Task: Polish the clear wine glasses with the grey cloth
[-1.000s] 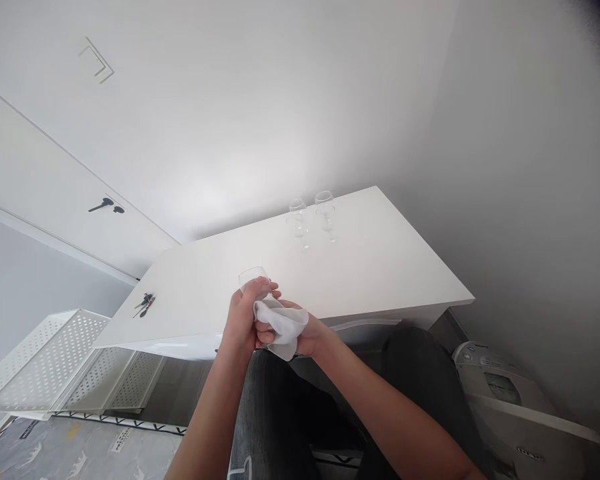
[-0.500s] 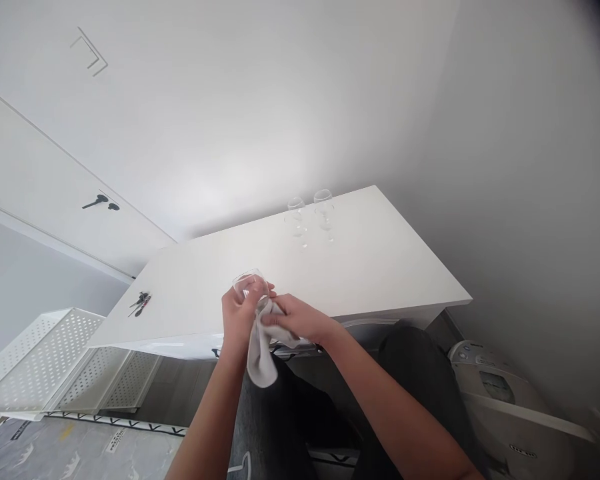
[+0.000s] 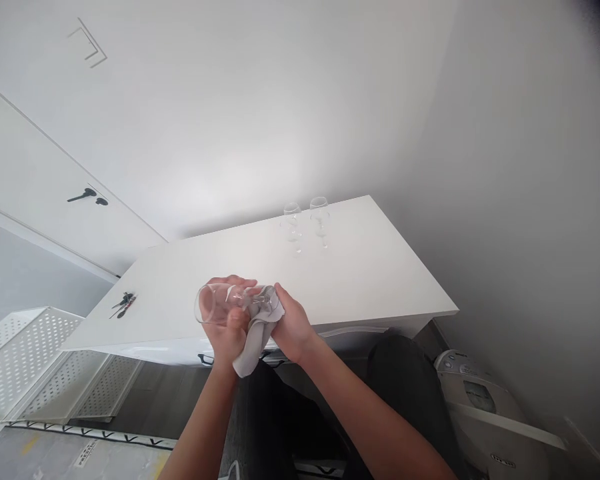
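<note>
A clear stemmed glass lies sideways between my hands above the table's front edge, its mouth pointing left. My left hand is wrapped round the bowl. At the foot end, my right hand presses a white cloth against the glass. The cloth's loose end hangs down below my fingers. Farther back on the white table, two more clear glasses, a left glass and a right glass, stand side by side.
A bunch of keys lies at the table's left end. White perforated racks stand to the left. A beige appliance is on the floor at the right. A white wall rises behind the table.
The glass has tipped from near upright to lying sideways, mouth to the left. My right hand and the cloth have moved to its foot end. The view has shifted slightly.
</note>
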{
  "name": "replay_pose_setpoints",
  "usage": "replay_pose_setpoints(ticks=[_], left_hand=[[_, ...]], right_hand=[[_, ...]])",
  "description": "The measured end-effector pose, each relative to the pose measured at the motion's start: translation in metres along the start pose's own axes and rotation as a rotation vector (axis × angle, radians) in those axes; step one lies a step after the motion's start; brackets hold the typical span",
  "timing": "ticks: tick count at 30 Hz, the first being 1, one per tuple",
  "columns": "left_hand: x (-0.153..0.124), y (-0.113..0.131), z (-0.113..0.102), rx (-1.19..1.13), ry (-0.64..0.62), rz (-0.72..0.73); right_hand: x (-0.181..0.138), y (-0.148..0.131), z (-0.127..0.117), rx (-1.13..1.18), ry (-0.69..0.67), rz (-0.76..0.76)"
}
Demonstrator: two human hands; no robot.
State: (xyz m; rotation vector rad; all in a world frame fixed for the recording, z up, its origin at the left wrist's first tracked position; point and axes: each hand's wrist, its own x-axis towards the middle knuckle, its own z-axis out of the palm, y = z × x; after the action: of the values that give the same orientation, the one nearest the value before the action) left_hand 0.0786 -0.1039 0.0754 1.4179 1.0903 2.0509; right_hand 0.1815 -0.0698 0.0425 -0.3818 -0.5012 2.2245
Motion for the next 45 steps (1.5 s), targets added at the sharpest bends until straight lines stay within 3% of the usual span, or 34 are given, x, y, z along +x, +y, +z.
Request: replay_pose_setpoints(ticks=[3, 5, 9, 13, 15, 19, 21, 24, 26, 29, 31, 34, 38, 40, 42, 45], left_hand=[[-0.004, -0.002, -0.006, 0.131, -0.242, 0.08], [-0.007, -0.003, -0.009, 0.216, -0.323, 0.085], [-0.01, -0.002, -0.003, 0.279, -0.285, 0.075], [-0.007, -0.001, 0.0, 0.209, -0.305, -0.023], [-0.002, -0.001, -0.004, 0.166, -0.349, -0.087], [0.007, 0.001, -0.014, 0.095, -0.356, -0.14], [0.006, 0.003, -0.014, 0.132, -0.38, -0.149], [0.001, 0.003, -0.011, 0.182, -0.433, -0.171], [0.0, 0.0, -0.011, 0.129, -0.405, -0.196], [0.002, -0.003, -0.015, 0.039, -0.401, -0.242], [0.004, -0.003, -0.017, 0.059, -0.437, -0.276], [0.004, -0.001, -0.016, 0.111, -0.449, -0.303], [0.002, 0.001, -0.013, 0.057, -0.469, -0.295], [0.001, 0.003, -0.01, 0.067, -0.516, -0.306], [0.002, 0.006, -0.008, 0.109, -0.524, -0.317], [0.009, 0.009, -0.007, 0.236, -0.388, -0.303]], right_hand=[[-0.003, -0.005, -0.003, 0.059, 0.131, 0.015], [-0.004, -0.012, -0.008, 0.018, 0.163, 0.006], [-0.006, -0.018, -0.012, -0.232, 0.162, -0.188], [-0.003, -0.011, -0.009, -0.341, 0.287, -0.433], [-0.001, -0.01, -0.01, -0.231, 0.222, -0.411], [0.004, -0.012, -0.018, -0.149, -0.051, -0.19], [0.006, -0.011, -0.021, -0.243, 0.039, -0.214], [0.008, -0.011, -0.024, -0.347, 0.261, -0.363], [0.008, -0.011, -0.025, -0.312, 0.211, -0.38], [0.008, -0.013, -0.028, -0.289, 0.03, -0.261], [0.009, -0.013, -0.032, -0.414, 0.113, -0.249], [0.012, -0.012, -0.036, -0.596, 0.315, -0.354], [0.013, -0.015, -0.036, -0.476, 0.093, -0.303], [0.012, -0.018, -0.036, -0.493, 0.069, -0.274], [0.011, -0.021, -0.038, -0.67, 0.175, -0.312], [0.006, -0.029, -0.04, -1.111, 0.325, -0.407]])
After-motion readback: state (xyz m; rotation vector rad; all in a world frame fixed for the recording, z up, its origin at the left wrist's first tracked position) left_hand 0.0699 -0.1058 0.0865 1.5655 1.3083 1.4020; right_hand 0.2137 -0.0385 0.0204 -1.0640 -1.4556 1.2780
